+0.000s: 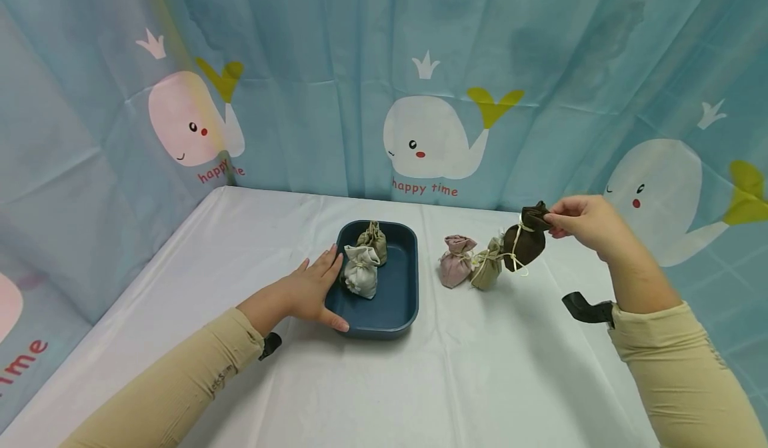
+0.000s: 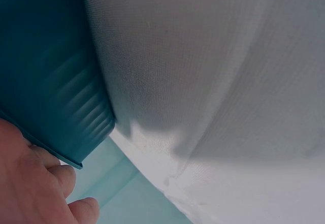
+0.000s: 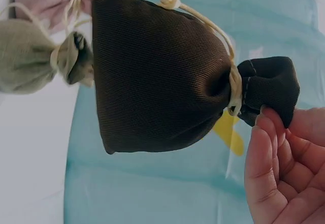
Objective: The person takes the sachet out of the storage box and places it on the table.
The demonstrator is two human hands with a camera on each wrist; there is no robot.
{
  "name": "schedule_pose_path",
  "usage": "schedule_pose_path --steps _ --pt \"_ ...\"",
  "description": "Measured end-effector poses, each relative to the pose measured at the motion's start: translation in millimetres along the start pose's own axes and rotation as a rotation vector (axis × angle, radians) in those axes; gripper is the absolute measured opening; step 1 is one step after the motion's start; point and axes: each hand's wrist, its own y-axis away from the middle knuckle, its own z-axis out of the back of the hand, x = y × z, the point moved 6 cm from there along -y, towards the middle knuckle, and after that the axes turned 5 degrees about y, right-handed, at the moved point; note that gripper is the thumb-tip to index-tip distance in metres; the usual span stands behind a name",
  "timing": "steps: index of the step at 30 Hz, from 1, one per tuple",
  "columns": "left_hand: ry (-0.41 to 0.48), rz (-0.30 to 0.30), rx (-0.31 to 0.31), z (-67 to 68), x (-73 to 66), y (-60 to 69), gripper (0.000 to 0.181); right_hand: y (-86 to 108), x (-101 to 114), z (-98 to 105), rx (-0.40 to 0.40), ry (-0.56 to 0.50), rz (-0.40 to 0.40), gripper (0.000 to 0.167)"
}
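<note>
A dark brown drawstring pouch [image 1: 525, 247] hangs from my right hand [image 1: 587, 225], which pinches its gathered top between thumb and fingertips. In the right wrist view the pouch [image 3: 162, 71] looks full, a cream cord tied round its neck. My left hand [image 1: 309, 291] rests with spread fingers on the left rim of a dark blue rectangular tray [image 1: 393, 301]. Inside the tray, on its left side, stand a pale grey pouch [image 1: 361, 275] and, behind it, an olive-brown pouch [image 1: 376, 240]. The left wrist view shows the tray's ribbed outer wall [image 2: 66, 92] beside the fingers.
Right of the tray, a pink pouch [image 1: 456, 265] and a greenish-beige pouch [image 1: 487, 267] stand side by side on the white tablecloth [image 1: 456, 381]. A blue curtain [image 1: 312, 101] printed with whales hangs behind the table's far edge.
</note>
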Motion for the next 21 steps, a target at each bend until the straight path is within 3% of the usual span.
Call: schedule_pose_path --steps 10,21 --pt "0.0 -0.004 0.0 -0.4 -1.9 1.0 0.134 -4.2 -23 -5 0.043 0.024 -0.07 0.03" --pt "-0.01 0.001 -0.005 -1.1 0.1 -0.1 0.135 -8.1 -42 -18 0.084 0.007 -0.085 0.023"
